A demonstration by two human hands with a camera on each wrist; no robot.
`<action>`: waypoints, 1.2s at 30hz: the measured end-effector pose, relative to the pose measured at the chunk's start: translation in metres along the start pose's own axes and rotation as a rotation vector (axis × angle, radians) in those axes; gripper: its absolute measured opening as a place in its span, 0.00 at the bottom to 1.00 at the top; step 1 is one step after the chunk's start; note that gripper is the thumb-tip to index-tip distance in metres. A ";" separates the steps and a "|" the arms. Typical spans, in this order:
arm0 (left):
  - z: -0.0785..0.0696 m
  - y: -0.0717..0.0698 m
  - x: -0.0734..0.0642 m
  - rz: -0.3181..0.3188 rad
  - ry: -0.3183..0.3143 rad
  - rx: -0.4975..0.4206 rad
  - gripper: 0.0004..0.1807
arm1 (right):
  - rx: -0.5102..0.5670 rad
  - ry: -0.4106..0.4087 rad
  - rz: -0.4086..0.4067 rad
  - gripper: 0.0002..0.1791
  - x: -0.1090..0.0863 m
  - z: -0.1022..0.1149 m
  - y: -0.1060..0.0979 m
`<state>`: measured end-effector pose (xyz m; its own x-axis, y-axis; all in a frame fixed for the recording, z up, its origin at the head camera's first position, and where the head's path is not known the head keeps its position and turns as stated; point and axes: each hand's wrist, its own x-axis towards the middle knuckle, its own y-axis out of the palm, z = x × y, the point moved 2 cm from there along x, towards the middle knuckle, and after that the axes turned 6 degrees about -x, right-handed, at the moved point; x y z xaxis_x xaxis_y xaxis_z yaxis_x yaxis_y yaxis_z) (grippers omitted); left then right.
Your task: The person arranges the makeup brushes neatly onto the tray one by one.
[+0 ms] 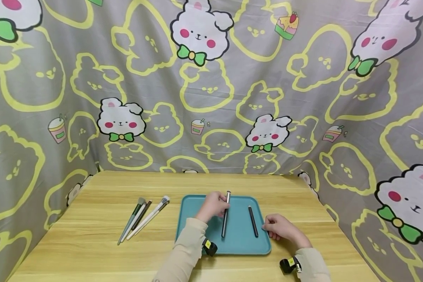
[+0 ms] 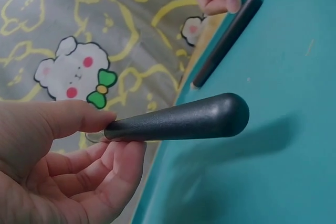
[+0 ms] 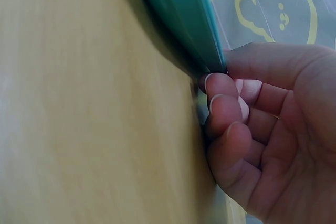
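My left hand (image 1: 214, 205) pinches a black-handled makeup brush (image 1: 225, 221) with a silvery upper part, holding it over the teal tray (image 1: 237, 246). In the left wrist view, the rounded end of its handle (image 2: 184, 119) points away from the fingers, and its shadow falls on the tray. A thinner black stick (image 1: 253, 221), perhaps another brush, lies on the tray's right side. At the right rim, my right hand (image 1: 281, 227) grips the tray's edge between thumb and fingers, as the right wrist view shows with the tray wall (image 3: 184, 19).
Left of the tray, several makeup brushes (image 1: 141, 219) with green, white and dark handles lie in a loose bunch on the wooden table (image 1: 91, 250). A patterned grey curtain (image 1: 211, 98) surrounds the table's back and sides.
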<state>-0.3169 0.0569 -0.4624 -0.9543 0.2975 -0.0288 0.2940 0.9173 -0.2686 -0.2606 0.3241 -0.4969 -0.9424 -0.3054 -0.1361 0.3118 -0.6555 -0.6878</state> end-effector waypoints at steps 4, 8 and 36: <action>0.003 0.008 0.002 -0.012 -0.011 -0.026 0.08 | 0.003 -0.003 0.001 0.15 0.000 0.001 -0.001; 0.005 0.014 0.003 -0.012 -0.024 -0.048 0.07 | 0.001 -0.004 0.006 0.15 0.000 0.000 -0.001; 0.014 0.052 0.011 0.000 -0.081 -0.171 0.06 | 0.000 0.006 -0.012 0.15 0.001 -0.002 0.000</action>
<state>-0.3131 0.1041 -0.4898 -0.9536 0.2811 -0.1079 0.2918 0.9511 -0.1013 -0.2619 0.3250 -0.4984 -0.9468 -0.2934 -0.1320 0.3004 -0.6594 -0.6891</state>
